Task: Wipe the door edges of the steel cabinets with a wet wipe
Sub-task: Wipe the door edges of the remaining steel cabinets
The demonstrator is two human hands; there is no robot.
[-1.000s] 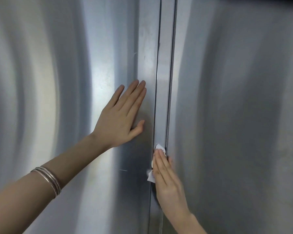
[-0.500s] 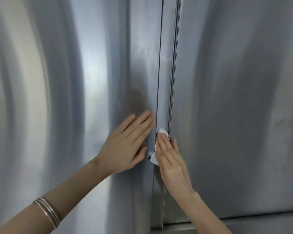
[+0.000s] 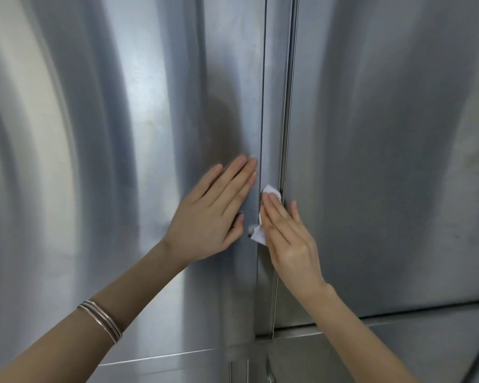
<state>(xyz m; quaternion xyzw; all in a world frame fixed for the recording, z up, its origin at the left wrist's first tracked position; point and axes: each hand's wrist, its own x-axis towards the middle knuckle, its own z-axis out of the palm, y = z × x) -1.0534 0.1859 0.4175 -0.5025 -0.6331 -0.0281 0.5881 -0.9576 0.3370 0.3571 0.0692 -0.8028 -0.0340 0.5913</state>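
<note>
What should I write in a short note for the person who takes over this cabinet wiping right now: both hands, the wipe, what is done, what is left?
Left hand: flat with straight fingers on the left door, beside its edge; it holds nothing.
Right hand: straight fingers press the wet wipe on the vertical strip between the left door and the right door.
Done: the picture does not show which parts are already wiped.
Left: probably the strip above the wipe and the other door edges; check them by eye.
</note>
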